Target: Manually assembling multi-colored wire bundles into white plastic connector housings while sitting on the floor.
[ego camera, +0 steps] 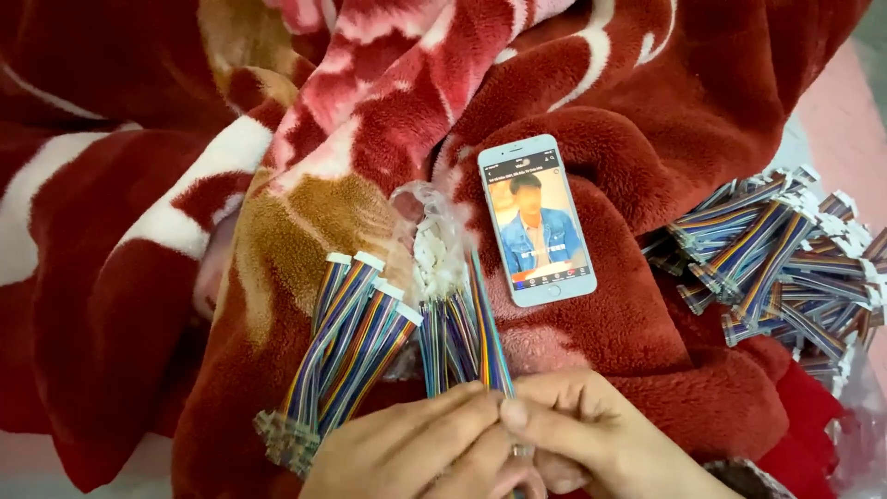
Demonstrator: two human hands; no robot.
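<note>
Your left hand (416, 444) and right hand (591, 434) meet at the near edge, fingertips pinched together on the near end of the multicoloured ribbon cables (462, 342) fanning away over the red blanket (647, 92), left of the phone (536, 220).

- One white smartphone (537, 221) with a lit screen, at the middle.
- Two bare hands: left hand (407, 444) and right hand (591, 434), at the near edge.
- Four loose rainbow-coloured ribbon cables with white plug ends (346, 346), left of centre.
- One clear plastic bag of ribbon cables (443, 277), contents uncountable.
- One heap of rainbow cables (781, 263) far right, too many to count.
- One red patterned fleece blanket (139, 231).
</note>
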